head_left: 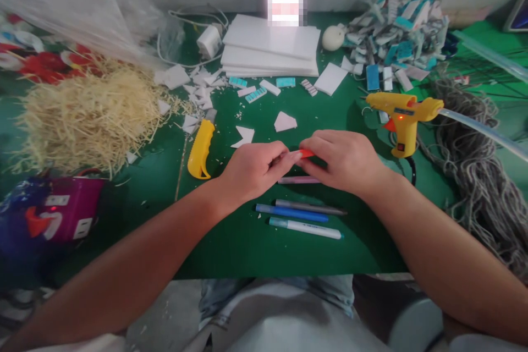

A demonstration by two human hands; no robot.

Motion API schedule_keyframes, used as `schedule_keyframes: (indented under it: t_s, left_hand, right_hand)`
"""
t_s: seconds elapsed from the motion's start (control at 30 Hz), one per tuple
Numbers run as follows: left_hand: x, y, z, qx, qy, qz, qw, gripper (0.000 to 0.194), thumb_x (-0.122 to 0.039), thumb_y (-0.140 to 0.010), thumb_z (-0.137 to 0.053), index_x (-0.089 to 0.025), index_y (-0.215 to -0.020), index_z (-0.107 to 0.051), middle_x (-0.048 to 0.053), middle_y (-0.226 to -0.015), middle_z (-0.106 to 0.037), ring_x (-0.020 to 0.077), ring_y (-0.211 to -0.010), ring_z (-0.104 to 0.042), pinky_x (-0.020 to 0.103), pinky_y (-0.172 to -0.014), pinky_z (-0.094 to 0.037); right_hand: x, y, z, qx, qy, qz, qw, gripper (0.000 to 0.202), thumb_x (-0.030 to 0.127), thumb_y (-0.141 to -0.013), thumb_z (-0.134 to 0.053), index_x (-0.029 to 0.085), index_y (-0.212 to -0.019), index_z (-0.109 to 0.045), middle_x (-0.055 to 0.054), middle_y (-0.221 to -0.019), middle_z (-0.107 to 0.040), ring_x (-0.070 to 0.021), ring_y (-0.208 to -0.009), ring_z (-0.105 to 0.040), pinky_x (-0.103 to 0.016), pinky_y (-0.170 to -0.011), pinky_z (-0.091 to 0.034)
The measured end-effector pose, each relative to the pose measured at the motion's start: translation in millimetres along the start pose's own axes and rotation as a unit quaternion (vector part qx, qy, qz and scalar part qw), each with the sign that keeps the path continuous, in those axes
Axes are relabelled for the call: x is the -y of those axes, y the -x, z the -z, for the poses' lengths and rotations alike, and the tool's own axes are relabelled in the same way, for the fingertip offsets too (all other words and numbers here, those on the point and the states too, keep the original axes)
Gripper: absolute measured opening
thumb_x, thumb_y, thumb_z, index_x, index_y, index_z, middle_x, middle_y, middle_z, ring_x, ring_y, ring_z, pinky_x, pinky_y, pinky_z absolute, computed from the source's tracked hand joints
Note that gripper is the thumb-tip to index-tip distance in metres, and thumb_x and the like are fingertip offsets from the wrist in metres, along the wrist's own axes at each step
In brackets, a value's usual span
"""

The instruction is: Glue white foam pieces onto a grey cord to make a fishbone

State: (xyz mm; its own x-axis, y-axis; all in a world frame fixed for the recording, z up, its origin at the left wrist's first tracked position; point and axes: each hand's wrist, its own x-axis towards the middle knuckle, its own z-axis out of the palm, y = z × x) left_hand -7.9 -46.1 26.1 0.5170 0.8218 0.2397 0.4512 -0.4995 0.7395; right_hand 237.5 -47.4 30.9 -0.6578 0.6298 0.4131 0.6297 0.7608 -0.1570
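While the green desk carries a straw pile far left, grey yarn right and white foam sheets at the far middle, both hands meet mid-desk. Left hand and right hand have fingertips pinched together around a slim orange-red piece, held between them just beyond the pink pen. Yellow glue gun sits right of the hands, yellow-handled cutter left, blue pen nearer.

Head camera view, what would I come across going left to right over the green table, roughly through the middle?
Pile of straw, yellow-handled tool, left hand, right hand, yellow glue gun, gray yarn.
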Motion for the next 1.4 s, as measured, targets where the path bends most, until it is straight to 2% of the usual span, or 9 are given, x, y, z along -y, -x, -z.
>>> schedule_keyframes:
  t_s: [0.2, 0.33, 0.53, 0.67, 0.83, 1.03, 1.17, 1.3, 1.4]
  left_hand:
    - [-21.7, 1.4, 2.7, 0.006, 0.108, 0.105, 0.989, 0.044, -0.045, -0.108, -0.063, -0.021, -0.071, -0.063, -0.006, -0.054, -0.055, 0.0099, -0.052, -0.045, 0.025, -0.052, -0.034]
    - [-21.9, 3.4, 3.1, -0.011, 0.07, 0.096, 0.993, 0.044, -0.044, -0.109, -0.062, -0.021, -0.071, -0.061, -0.005, -0.056, -0.057, 0.0098, -0.051, -0.045, 0.025, -0.052, -0.033]
    - [-5.2, 6.8, 7.2, -0.047, -0.117, -0.07, 0.99, 0.03, -0.03, -0.113, -0.06, -0.019, -0.089, -0.075, -0.001, -0.072, -0.068, 0.0142, -0.064, -0.061, 0.028, -0.063, -0.044]
    - [-7.3, 11.2, 0.8, -0.019, -0.174, -0.203, 0.964, 0.025, -0.025, -0.115, -0.061, -0.02, -0.102, -0.082, 0.005, -0.096, -0.079, 0.0185, -0.083, -0.07, 0.03, -0.075, -0.053]
    - [-15.2, 15.1, -10.2, 0.034, -0.211, -0.273, 0.938, 0.027, -0.031, -0.116, -0.062, -0.019, -0.101, -0.081, 0.007, -0.102, -0.08, 0.0199, -0.084, -0.068, 0.034, -0.076, -0.054]
    - [8.0, -5.8, -7.5, -0.085, -0.287, -0.119, 0.947, 0.03, -0.029, -0.115, -0.059, -0.012, -0.133, -0.078, 0.017, -0.123, -0.084, 0.032, -0.11, -0.077, 0.043, -0.091, -0.059]
    - [28.0, -29.9, -9.3, -0.043, -0.309, 0.024, 0.95, 0.05, -0.028, -0.108, -0.066, -0.011, -0.156, -0.067, 0.022, -0.153, -0.076, 0.0401, -0.143, -0.07, 0.053, -0.116, -0.057]
    - [27.9, -42.9, -9.4, -0.009, -0.278, 0.036, 0.96, 0.051, -0.026, -0.108, -0.065, -0.013, -0.158, -0.068, 0.019, -0.151, -0.078, 0.0392, -0.145, -0.07, 0.055, -0.124, -0.053]
    - [19.7, -41.7, -6.9, 0.02, -0.273, 0.02, 0.962, 0.049, -0.022, -0.108, -0.06, -0.012, -0.155, -0.071, 0.02, -0.144, -0.081, 0.0391, -0.141, -0.072, 0.057, -0.123, -0.052]
  right_hand:
    - [-2.3, 0.5, -2.1, 0.027, 0.004, -0.05, 0.998, 0.061, 0.06, -0.121, -0.041, 0.023, -0.084, -0.071, -0.004, -0.068, -0.066, -0.0166, -0.059, -0.05, -0.035, -0.054, -0.026]
    - [-2.1, -1.8, -2.9, 0.041, -0.004, -0.093, 0.995, 0.068, 0.074, -0.117, -0.045, 0.024, -0.075, -0.063, -0.003, -0.065, -0.063, -0.0158, -0.056, -0.048, -0.035, -0.053, -0.023]
    - [-15.2, 5.7, -2.5, -0.037, -0.032, -0.117, 0.992, 0.027, 0.041, -0.107, -0.068, 0.02, -0.118, -0.083, -0.007, -0.086, -0.079, -0.0232, -0.071, -0.069, -0.036, -0.063, -0.05]
    - [-28.8, 12.1, -8.9, -0.114, -0.02, -0.147, 0.982, 0.051, 0.026, -0.11, -0.058, 0.023, -0.159, -0.074, -0.008, -0.094, -0.083, -0.0263, -0.076, -0.074, -0.04, -0.073, -0.062]
    - [-24.4, 11.5, -8.7, -0.159, -0.026, -0.169, 0.972, 0.062, 0.03, -0.113, -0.062, 0.039, -0.174, -0.059, -0.006, -0.117, -0.09, -0.0231, -0.076, -0.077, -0.038, -0.072, -0.068]
    - [-13.0, 8.5, 4.7, -0.191, -0.026, -0.144, 0.971, 0.043, 0.026, -0.117, -0.056, 0.042, -0.146, -0.084, -0.007, -0.117, -0.089, -0.0246, -0.091, -0.083, -0.043, -0.083, -0.072]
    - [-10.2, 10.6, 4.9, -0.181, -0.057, -0.142, 0.971, 0.055, 0.017, -0.107, -0.056, 0.039, -0.151, -0.081, -0.007, -0.121, -0.09, -0.0266, -0.088, -0.084, -0.047, -0.084, -0.073]
    - [-11.7, 8.7, -5.1, -0.203, -0.125, -0.18, 0.954, 0.048, 0.014, -0.098, -0.063, 0.035, -0.137, -0.082, -0.006, -0.122, -0.09, -0.0278, -0.099, -0.087, -0.047, -0.09, -0.074]
    - [-15.9, 5.5, -12.9, -0.248, -0.224, -0.199, 0.921, 0.019, 0.032, -0.102, -0.076, 0.032, -0.121, -0.078, -0.003, -0.103, -0.087, -0.0222, -0.079, -0.082, -0.04, -0.074, -0.071]
